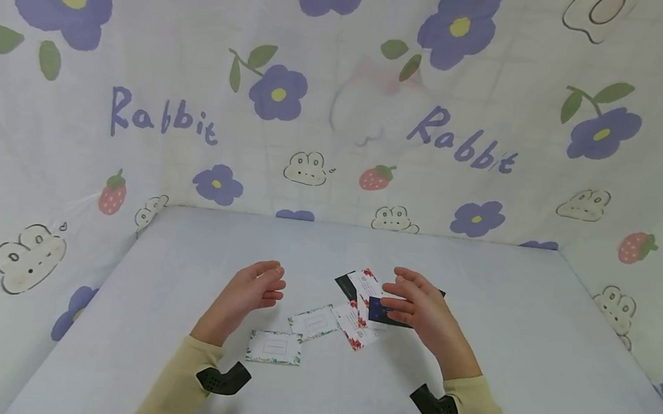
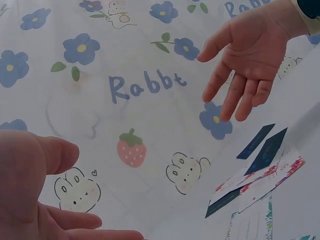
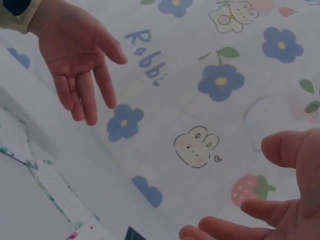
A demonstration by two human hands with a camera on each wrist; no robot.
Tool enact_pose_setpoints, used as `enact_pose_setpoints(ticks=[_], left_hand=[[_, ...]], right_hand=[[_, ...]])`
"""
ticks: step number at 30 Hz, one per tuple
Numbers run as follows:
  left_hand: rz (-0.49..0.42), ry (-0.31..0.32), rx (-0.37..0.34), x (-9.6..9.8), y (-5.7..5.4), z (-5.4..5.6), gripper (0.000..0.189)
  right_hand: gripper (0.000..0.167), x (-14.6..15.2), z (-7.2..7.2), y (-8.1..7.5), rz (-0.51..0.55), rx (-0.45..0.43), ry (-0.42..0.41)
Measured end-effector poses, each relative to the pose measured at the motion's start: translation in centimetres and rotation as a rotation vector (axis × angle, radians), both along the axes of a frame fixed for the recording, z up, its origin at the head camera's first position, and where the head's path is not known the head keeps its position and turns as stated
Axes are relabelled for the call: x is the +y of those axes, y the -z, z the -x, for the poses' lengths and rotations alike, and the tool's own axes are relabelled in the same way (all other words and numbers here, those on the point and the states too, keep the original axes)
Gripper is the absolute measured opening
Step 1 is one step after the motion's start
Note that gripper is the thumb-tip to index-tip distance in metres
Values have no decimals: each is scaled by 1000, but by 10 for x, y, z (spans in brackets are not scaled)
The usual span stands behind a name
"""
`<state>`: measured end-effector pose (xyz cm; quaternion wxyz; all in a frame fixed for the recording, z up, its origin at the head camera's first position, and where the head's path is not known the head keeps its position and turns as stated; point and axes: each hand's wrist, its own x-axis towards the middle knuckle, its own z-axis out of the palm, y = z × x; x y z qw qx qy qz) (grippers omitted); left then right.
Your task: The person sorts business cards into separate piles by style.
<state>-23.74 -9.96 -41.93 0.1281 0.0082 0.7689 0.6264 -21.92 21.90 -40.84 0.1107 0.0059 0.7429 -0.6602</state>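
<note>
My left hand [image 1: 249,294] hovers over the table with its fingers loosely extended and nothing in it. Across from it, my right hand [image 1: 426,313] is also raised, palm inward, fingers spread and holding nothing. Below and between them lie several small printed cards. A white card with a green leafy border [image 1: 274,348] is nearest the left hand, touching a similar leafy card [image 1: 313,322]. Cards with red flowers [image 1: 357,329] overlap in the middle. A dark blue card [image 1: 378,310] lies partly hidden behind the right hand's fingers, and a black card [image 1: 346,286] shows at the far side.
The cards lie on a white-covered table [image 1: 214,242]. A patterned curtain [image 1: 326,133] with flowers, rabbits and strawberries rises at the back and both sides. Each sleeve carries a black wrist device, one on the left [image 1: 223,379] and one on the right [image 1: 435,403].
</note>
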Motion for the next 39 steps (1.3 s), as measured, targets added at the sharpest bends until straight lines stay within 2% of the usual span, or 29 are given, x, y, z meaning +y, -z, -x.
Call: enact_pose_setpoints(ticks=[4,8,15,20,30,39], left_hand=[[104,21,-4,7,12,3,60],[216,70,-27,11,25,4,65],[278,112,-61,12,33,5,67],[286,120,-69,15,39,7,69],[344,145,-30,16,35,4,70],[355,143,-15,19,38,5,69]], right_hand=[[59,-12,-1,7,-36,7,-100],[59,-28,0,18,-69,-5,-173],[62,-59,5,40,-122,-56,-216],[59,-67,7,46,-164,-79,-170],[56,-60,12,42,-177,-65,-71],[54,-57,16,46,-200,-69,8]])
